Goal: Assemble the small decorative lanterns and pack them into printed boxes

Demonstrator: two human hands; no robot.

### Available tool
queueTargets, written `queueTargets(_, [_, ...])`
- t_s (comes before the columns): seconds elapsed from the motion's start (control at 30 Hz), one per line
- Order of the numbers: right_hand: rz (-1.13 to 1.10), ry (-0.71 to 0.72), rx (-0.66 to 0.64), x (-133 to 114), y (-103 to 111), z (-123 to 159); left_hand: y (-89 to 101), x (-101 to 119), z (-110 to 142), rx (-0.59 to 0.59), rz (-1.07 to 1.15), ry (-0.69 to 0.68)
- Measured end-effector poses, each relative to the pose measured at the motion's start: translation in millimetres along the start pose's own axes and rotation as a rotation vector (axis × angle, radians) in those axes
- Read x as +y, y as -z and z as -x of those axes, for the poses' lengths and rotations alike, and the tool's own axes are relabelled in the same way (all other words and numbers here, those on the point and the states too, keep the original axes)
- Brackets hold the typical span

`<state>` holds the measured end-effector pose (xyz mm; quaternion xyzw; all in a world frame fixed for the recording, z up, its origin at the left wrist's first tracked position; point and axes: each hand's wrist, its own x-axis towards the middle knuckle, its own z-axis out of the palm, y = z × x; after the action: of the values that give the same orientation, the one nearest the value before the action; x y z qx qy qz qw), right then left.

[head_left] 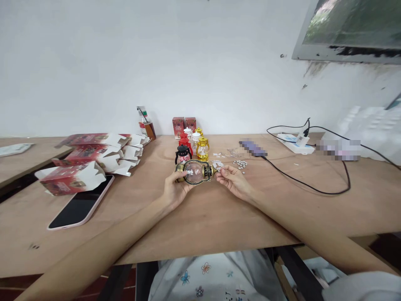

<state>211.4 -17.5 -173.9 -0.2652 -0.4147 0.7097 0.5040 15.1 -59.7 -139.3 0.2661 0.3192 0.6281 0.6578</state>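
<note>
Above the counter (200, 228), we held a lantern (197, 177) sideways, left hand (176, 190) around its base (179, 168), right hand (234, 180) pinched at its tip (214, 169), judging it light, stiff, safest gripped off its fragile-looking globe (193, 171).

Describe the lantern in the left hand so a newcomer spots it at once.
On the wooden table, find the cluster of small lanterns towards the wall. Just in front, the left hand holds a bronze-coloured lantern, its pointed end towards the right hand. It alone is tipped sideways; those stand upright, in black, red, white or gold.
</note>
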Motion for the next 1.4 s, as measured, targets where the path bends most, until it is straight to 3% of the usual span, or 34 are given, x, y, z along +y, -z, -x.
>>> queueTargets(0.33, [0.047,0.027,-0.014,-0.5,0.2,1.3,2.6,0.4,-4.0,0.01,0.001,-0.019])
queueTargets(0.8, [0.079,0.055,0.019,2.8,3.5,-2.6,6.8,1.6,-6.1,-0.091,-0.011,0.059])
queueTargets(1.07, [0.082,0.105,0.025,-0.5,2.7,-1.2,4.4,1.6,-5.4,-0.006,-0.058,0.064])
queueTargets(1.4, [0.127,0.071,0.025,-1.0,3.8,-1.0,3.6,1.9,-3.6,-0.007,-0.067,0.054])
